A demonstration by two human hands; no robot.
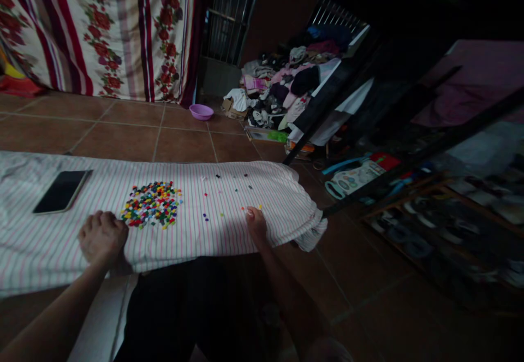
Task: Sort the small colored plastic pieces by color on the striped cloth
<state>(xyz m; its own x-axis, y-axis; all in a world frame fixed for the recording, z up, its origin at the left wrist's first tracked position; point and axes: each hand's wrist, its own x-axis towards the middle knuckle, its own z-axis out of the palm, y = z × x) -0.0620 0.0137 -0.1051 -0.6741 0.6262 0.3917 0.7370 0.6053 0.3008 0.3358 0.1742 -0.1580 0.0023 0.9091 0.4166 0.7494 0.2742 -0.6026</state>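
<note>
A heap of small multicoloured pieces (151,205), like beads, lies on a striped cloth (192,242). My left hand (102,236) rests on the cloth at the heap's lower left, its fingers curled in and nothing visible in them. Right of the heap, my right hand (256,224) is low over the cloth with thumb and fingers pinched together. Whatever sits between those fingertips is too small to make out. Close by them lie an orange piece (243,208) and a yellow piece (260,206). Several other single pieces, including a red one (206,194), are scattered between heap and right hand.
A dark-screened phone (62,191) lies on the cloth at the left. Beyond, on the tiled floor (135,138), stands a purple basin (201,112) near a floral curtain (102,34). A clothes pile (282,86) and a shoe rack (442,220) are to the right.
</note>
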